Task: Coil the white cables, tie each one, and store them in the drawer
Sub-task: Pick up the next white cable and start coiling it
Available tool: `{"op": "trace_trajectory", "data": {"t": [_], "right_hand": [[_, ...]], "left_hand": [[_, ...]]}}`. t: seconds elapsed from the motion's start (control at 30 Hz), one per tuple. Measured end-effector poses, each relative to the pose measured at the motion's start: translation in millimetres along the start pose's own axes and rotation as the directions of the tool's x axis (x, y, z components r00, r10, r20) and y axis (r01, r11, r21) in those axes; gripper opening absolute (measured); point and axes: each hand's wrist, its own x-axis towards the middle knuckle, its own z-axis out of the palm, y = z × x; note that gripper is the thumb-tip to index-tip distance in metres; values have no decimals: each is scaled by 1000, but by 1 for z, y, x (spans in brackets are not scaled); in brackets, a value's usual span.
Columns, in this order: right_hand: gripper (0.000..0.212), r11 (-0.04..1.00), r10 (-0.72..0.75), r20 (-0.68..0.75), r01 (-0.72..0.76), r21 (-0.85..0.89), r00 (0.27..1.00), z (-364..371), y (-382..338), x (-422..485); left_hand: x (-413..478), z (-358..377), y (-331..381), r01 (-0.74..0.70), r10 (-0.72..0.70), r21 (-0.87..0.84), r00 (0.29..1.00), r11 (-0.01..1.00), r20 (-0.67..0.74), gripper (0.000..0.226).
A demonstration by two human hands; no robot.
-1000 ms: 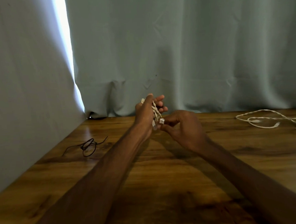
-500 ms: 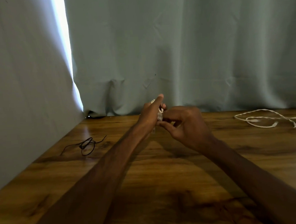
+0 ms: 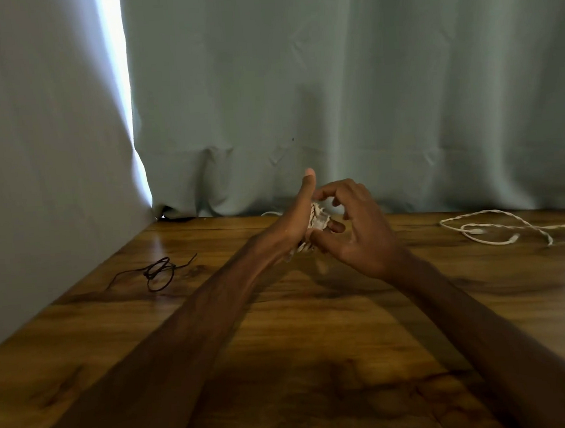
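Both hands meet above the far middle of the table [image 3: 316,360], seen from the one head view. The left hand [image 3: 296,223] stands edge-on, thumb pointing straight up, and it grips a small white cable bundle [image 3: 318,220] against its palm — only a sliver of the coil shows between the two hands. The right hand [image 3: 358,229] is curled loosely around the bundle's right side, fingertips [image 3: 319,196] pinched at the top of it and thumb underneath; whether it holds a free end or only steadies the loops I cannot tell, since the fingers hide that part.

This looks to me like the tying step on the first cable. To do it well, I would say the left hand should keep the loops pressed flat so none spring loose, while the right hand draws the tail snugly round the waist of the coil and tucks it through — firm, not so tight that the cord kinks.

A second white cable [image 3: 494,230] lies loose on the far right of the table, well apart from the hands and not yet coiled. A thin dark cord [image 3: 159,272] sits to the left, near the curtain [image 3: 333,95]. No drawer is in view.
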Motion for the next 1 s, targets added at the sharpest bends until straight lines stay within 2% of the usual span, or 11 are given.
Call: {"op": "trace_trajectory", "data": {"t": [0.07,0.13,0.17,0.23,0.33,0.43,0.53,0.63,0.77,0.9,1.0], "right_hand": [[51,997,-15,112,7,72,994,-2,1,-1],[31,980,0,211,-42,194,977,-7,0,-4],[21,965,13,261,-81,251,965,-9,-1,-6],[13,954,15,301,-104,282,953,-9,-3,-9],[19,977,-20,239,-32,211,971,-6,-2,-5],[22,976,-6,194,-36,213,981,-3,-2,0],[23,962,31,155,-72,265,987,-2,-1,1],[33,944,102,102,-129,305,990,1,4,2],[38,949,146,58,-157,272,988,5,4,1],[34,941,218,58,-225,253,974,12,5,-2],[26,850,323,112,-340,402,940,11,6,-2]], "left_hand": [[-5,6,-3,19,-27,116,998,993,62,90],[-12,10,-5,53,-79,218,991,975,110,95],[-13,10,-6,75,-108,233,985,970,134,96],[-15,6,-6,107,-151,223,970,969,189,96],[-14,-2,-4,135,-183,198,950,971,253,97],[-12,-2,-2,139,-180,175,952,975,248,97],[-9,4,-3,131,-151,116,971,985,187,96],[-7,15,-5,140,-144,46,985,989,94,97],[-6,22,-7,139,-137,72,990,988,-32,98],[-8,13,-7,135,-141,166,990,977,24,96],[-10,1,-4,138,-153,97,974,986,167,90]]}}
